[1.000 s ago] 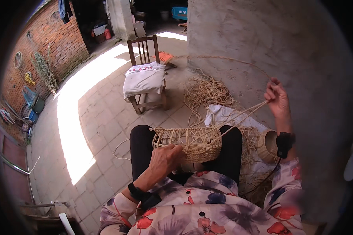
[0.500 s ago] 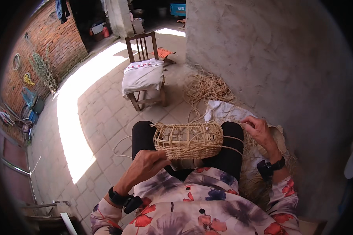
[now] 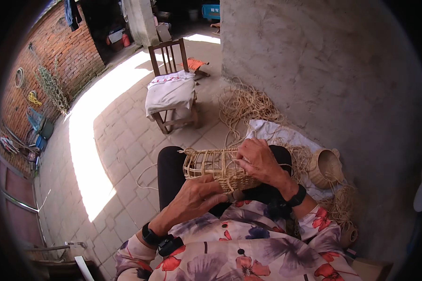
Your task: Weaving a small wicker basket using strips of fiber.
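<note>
a: what's biggest around the fingers of the left hand [image 3: 197, 192] and the right hand [image 3: 260, 161]?

b: the paved floor [image 3: 131, 164], running ahead of the fingers and off to their left, with a bright band of sun on it. then the grey wall [image 3: 323, 70], rising beyond them to the right.

a: next down?

b: the brick wall [image 3: 79, 56], well apart from the fingers, far to the left. nearer, the chair [image 3: 169, 58] stands ahead of them, a pale cloth [image 3: 171, 96] over its seat.

a: and closer in?

b: the flowered shirt [image 3: 241, 246], on the near side of the fingers, and dark trousers [image 3: 168, 164] under them. the heap of cord [image 3: 251, 105] lies ahead and to the right, by the wall.

a: where's the basket [image 3: 199, 165]?

b: right at the fingers, across the lap, its open weave showing left of the right hand.

a: how do the fingers sit?

b: left ones curl round the basket's near side, grasping it. right ones bend over its upper right part, touching; i can't tell whether they pinch a strand.

a: anything smaller?

b: a woven pot [image 3: 315, 177], tipped, to the right of the right fingers. smallest, the black straps [image 3: 297, 195], one on each wrist behind the fingers.
</note>
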Tool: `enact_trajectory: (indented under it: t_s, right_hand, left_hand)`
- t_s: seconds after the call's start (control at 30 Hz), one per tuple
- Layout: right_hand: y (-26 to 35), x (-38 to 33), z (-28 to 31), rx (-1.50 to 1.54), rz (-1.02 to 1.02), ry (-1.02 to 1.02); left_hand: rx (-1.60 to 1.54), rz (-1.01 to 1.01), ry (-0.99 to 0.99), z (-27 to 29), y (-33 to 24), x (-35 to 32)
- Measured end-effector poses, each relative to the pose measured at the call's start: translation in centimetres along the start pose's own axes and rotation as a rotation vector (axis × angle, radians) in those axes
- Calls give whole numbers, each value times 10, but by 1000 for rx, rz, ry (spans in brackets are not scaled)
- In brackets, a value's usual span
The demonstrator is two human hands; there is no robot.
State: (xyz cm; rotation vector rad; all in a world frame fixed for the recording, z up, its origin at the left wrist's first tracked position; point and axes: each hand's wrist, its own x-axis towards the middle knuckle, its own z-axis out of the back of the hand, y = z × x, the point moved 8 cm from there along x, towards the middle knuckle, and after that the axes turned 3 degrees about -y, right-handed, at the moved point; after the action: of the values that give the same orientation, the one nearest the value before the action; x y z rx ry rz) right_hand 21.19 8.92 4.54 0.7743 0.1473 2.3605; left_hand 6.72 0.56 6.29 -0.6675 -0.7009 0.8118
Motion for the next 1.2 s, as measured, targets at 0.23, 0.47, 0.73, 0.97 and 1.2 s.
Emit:
enact_trajectory:
  t_s: [0.23,0.47,0.73,0.97,1.2]
  right_hand:
    - [18,-22,-4,830,-473,249]
    - [63,-58,-26,844,-275,379]
    - [73,-72,-32,832,-136,391]
    - [22,-45,51,542,-331,-78]
    - [53,-10,21,579,-219,-162]
  left_hand:
    - [-112,204,-275,20,34,-2]
    - [28,97,-133,4,46,35]
    - [212,-153,-52,-24,42,27]
    - [-456,332,-379,10,62,10]
    - [-238,115,-147,-20,18,10]
